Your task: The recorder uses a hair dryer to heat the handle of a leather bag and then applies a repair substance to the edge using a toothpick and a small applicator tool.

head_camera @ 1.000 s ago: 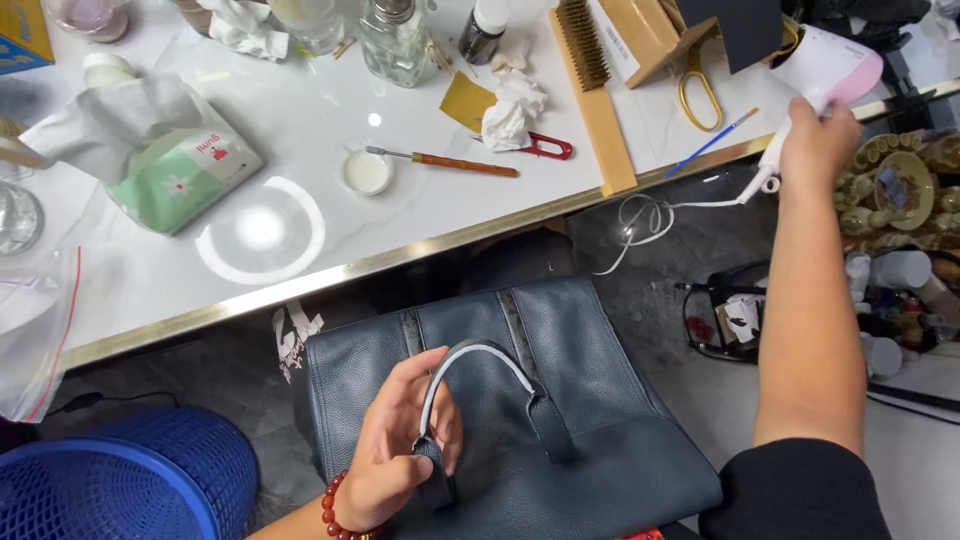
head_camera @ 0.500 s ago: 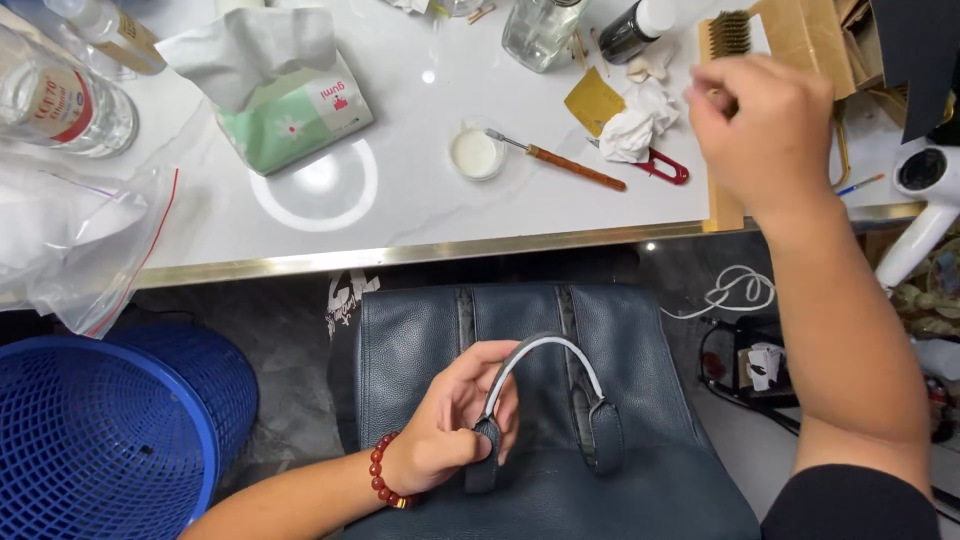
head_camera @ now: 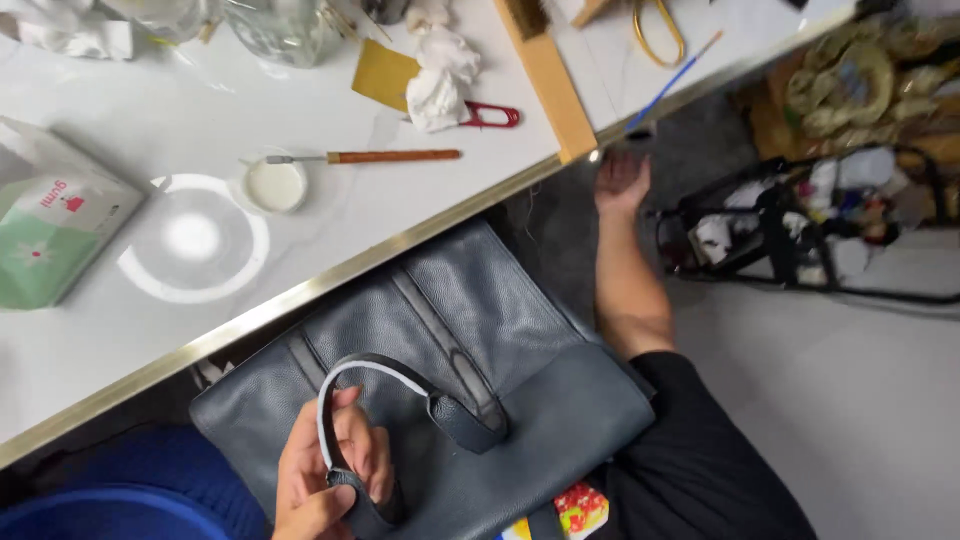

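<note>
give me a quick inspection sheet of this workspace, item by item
surface: white tabletop with a gold edge, lit by a ring of light
job's things: dark blue leather bag on the lap, handle arched up
clutter: small dish, wooden-handled tool, crumpled tissue, tissue pack, wooden brush
grippers: left hand grips the handle; right hand open at the table edge, holding nothing
cables: nothing seen
surroundings: blue basket, black wire rack, grey floor

a white table (head_camera: 150, 330) with a gold edge carries a small white dish (head_camera: 276, 186), a wooden-handled tool (head_camera: 365, 157), crumpled tissue (head_camera: 438, 85) and a green packet (head_camera: 45, 235) far left.
</note>
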